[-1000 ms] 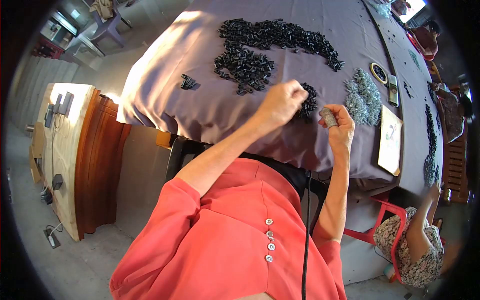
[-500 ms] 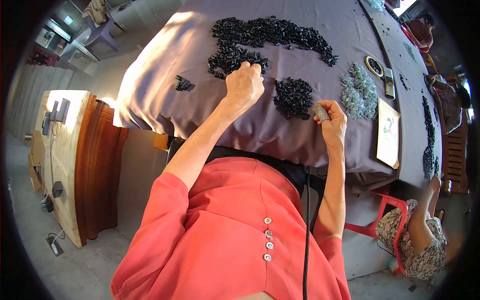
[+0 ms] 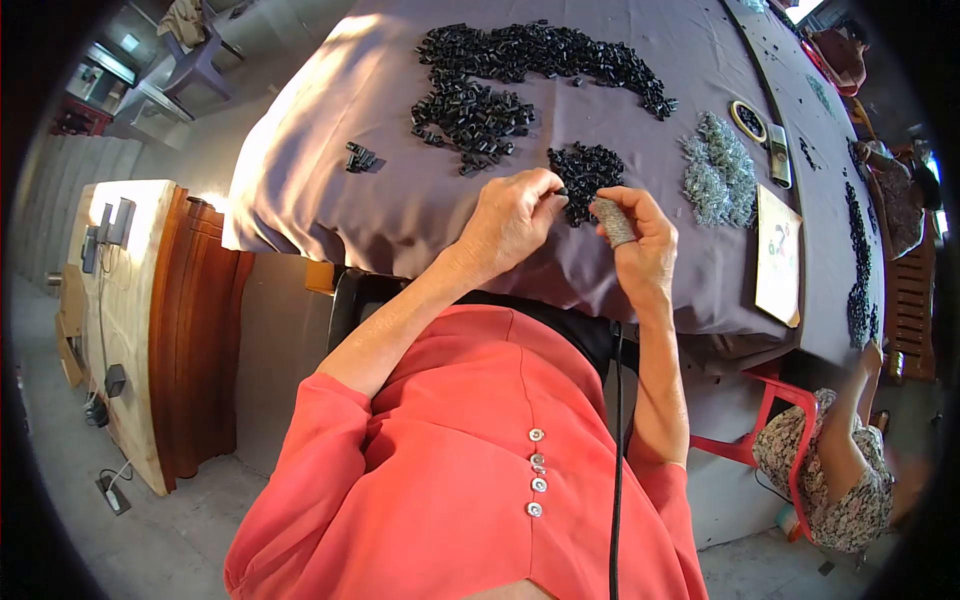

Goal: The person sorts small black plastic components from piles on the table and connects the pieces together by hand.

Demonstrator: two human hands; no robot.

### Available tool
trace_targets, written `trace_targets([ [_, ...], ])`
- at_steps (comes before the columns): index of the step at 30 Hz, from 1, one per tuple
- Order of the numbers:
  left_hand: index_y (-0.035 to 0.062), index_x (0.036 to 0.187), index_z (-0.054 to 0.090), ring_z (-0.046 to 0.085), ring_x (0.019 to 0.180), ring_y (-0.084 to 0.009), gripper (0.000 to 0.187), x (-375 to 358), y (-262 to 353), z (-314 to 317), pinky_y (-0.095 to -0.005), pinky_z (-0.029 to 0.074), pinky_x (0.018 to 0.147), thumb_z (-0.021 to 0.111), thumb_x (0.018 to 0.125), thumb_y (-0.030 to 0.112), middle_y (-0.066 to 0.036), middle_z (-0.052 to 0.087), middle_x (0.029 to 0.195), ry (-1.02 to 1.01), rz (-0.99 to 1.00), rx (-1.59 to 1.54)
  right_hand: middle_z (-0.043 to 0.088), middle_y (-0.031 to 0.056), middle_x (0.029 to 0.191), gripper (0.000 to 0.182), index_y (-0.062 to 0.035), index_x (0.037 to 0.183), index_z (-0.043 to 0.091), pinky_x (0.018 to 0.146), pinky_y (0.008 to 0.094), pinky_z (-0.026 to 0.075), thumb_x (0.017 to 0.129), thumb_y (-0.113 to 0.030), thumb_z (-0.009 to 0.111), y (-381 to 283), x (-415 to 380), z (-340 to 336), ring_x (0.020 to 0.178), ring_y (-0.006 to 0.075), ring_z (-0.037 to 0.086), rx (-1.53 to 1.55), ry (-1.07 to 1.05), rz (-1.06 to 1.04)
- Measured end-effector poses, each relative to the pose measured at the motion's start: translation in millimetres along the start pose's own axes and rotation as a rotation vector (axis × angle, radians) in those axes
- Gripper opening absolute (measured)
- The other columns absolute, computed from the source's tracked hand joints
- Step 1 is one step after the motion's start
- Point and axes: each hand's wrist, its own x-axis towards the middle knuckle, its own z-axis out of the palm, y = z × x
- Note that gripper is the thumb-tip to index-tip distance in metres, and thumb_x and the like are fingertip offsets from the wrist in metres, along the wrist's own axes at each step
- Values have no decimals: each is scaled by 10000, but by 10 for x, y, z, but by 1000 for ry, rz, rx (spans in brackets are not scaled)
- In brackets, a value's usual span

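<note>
My left hand (image 3: pixel 512 222) pinches a small black piece (image 3: pixel 561 194) at its fingertips, just left of my right hand. A grey, rough-textured cylinder (image 3: pixel 614 222) is gripped between the thumb and fingers of my right hand (image 3: pixel 645 245). Behind both hands lies a compact pile of black pieces (image 3: pixel 585 165), partly hidden by them. Farther back, a large curved heap of black pieces (image 3: pixel 540 50) spreads over the grey cloth. A few black pieces (image 3: pixel 360 157) sit apart on the left. To the right is a pile of clear pieces (image 3: pixel 718 170).
A cloth-covered table (image 3: pixel 390 220) carries a tape roll (image 3: pixel 748 121), a small device (image 3: pixel 779 160) and a printed card (image 3: pixel 777 255). At the right, a person (image 3: pixel 830 470) sits by a red chair (image 3: pixel 745 455). A wooden cabinet (image 3: pixel 195 330) stands left. A black cable (image 3: pixel 616 450) hangs in front.
My left hand has come away from the large black heap toward my right hand, with a black piece in its fingers. My right hand has shifted slightly left with the grey cylinder.
</note>
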Motion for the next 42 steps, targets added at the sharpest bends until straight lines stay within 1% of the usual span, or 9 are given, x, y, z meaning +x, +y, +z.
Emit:
trace_targets([
  [4, -2, 862, 570, 593, 609, -260, 136, -25, 67, 34, -308, 451, 548, 609, 738, -41, -121, 591, 710, -15, 80, -10, 618, 77, 756, 252, -15, 931, 586, 642, 245, 452, 722, 105, 511, 32, -33, 97, 672, 137, 577, -110, -14, -113],
  [6, -4, 865, 573, 603, 626, -238, 144, -17, 89, 6, -298, 456, 557, 609, 733, -49, -119, 601, 735, -23, 78, -57, 611, 114, 750, 265, -16, 915, 578, 641, 259, 452, 692, 108, 506, 41, -32, 113, 672, 174, 587, -151, -22, -128],
  [10, 3, 879, 581, 618, 651, -178, 120, -29, 120, -2, -267, 476, 578, 586, 772, -49, -91, 631, 785, -15, 53, -176, 615, 100, 749, 252, -19, 916, 581, 642, 254, 451, 707, 104, 513, 56, -38, 115, 676, 161, 583, -141, -36, -124],
  [13, 11, 933, 562, 614, 663, -138, 98, -50, 170, -14, -244, 491, 607, 550, 836, 2, -77, 640, 820, -151, -366, -448, 616, 83, 759, 226, -19, 902, 586, 639, 249, 449, 719, 101, 531, 17, -36, 120, 679, 152, 578, -68, 4, -116],
  [16, 23, 980, 527, 614, 661, -132, 111, -14, 95, -10, -236, 492, 606, 511, 888, 83, -70, 634, 816, -104, -639, -922, 610, 63, 796, 190, -15, 871, 595, 626, 244, 446, 723, 98, 557, -22, -10, 83, 692, 142, 570, -72, 36, -177],
  [19, 37, 978, 508, 599, 645, -116, 128, -5, 93, -37, -221, 466, 563, 501, 901, 139, -69, 627, 791, -125, -698, -975, 598, 53, 837, 168, -12, 844, 603, 612, 241, 445, 717, 96, 577, -44, 11, 78, 706, 139, 564, -119, 36, -276],
  [25, 66, 935, 519, 522, 578, -69, 105, -27, 27, 4, -187, 406, 516, 495, 907, 164, -34, 598, 733, -191, -583, -897, 588, 59, 850, 181, -10, 835, 605, 603, 247, 452, 695, 102, 585, -43, -18, 112, 706, 150, 566, -165, 3, -246],
  [40, 92, 910, 518, 437, 553, -34, 113, -49, -20, 27, -160, 323, 478, 512, 905, 205, 12, 533, 680, -220, -627, -967, 574, 77, 798, 191, 4, 818, 590, 607, 260, 438, 662, 114, 573, -61, -10, 83, 675, 176, 557, -244, -43, -210],
  [42, 77, 889, 521, 428, 519, -45, 71, -51, -4, 54, -175, 329, 454, 506, 898, 146, -5, 538, 666, -196, -630, -956, 574, 78, 796, 188, 4, 818, 591, 604, 261, 439, 661, 109, 578, -78, -16, 83, 670, 177, 559, -269, -64, -183],
])
